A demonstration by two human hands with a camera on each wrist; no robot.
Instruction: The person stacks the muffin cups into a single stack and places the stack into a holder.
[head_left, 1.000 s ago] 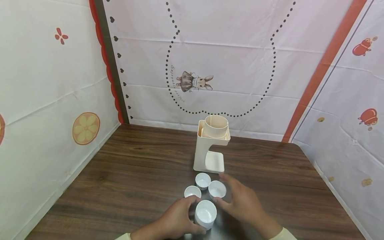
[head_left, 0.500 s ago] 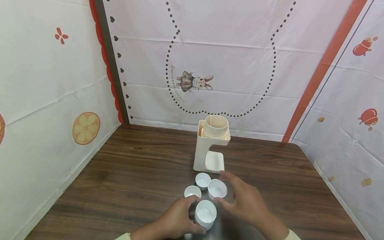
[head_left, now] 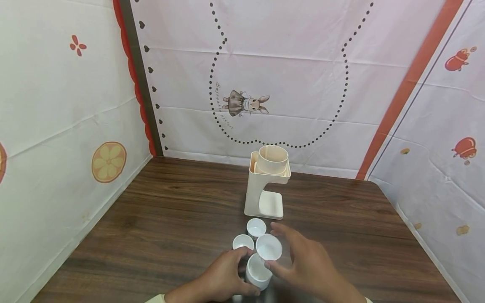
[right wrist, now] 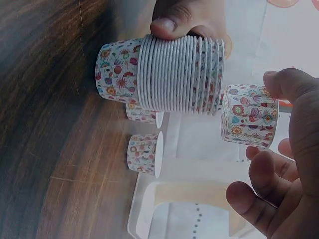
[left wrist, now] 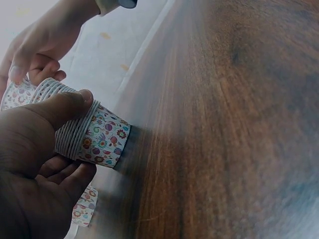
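Observation:
My left hand [head_left: 226, 271] grips a tall stack of nested paper baking cups [right wrist: 169, 74], white inside with a floral print outside. In the left wrist view its thumb lies along the stacked rims [left wrist: 75, 129]. Held in my right hand [head_left: 308, 256], between thumb and fingers, is a single floral baking cup [head_left: 269, 247]. That cup is just beyond the stack's open end, and the right wrist view shows the single cup [right wrist: 249, 117] close to the top rim. Two more baking cups stand on the table, one farther back [head_left: 256, 227] and one at left [head_left: 243, 242].
A cream stand-like appliance [head_left: 261, 189] with a round open container [head_left: 273, 160] on top stands behind the cups. The dark wood table [head_left: 170, 202] stretches to both sides. Printed cloth [head_left: 303, 92] hangs around its back and sides.
My right hand has raised the single cup and brought it left and nearer, over the far rim of the stack. My left hand and the two standing cups have stayed put.

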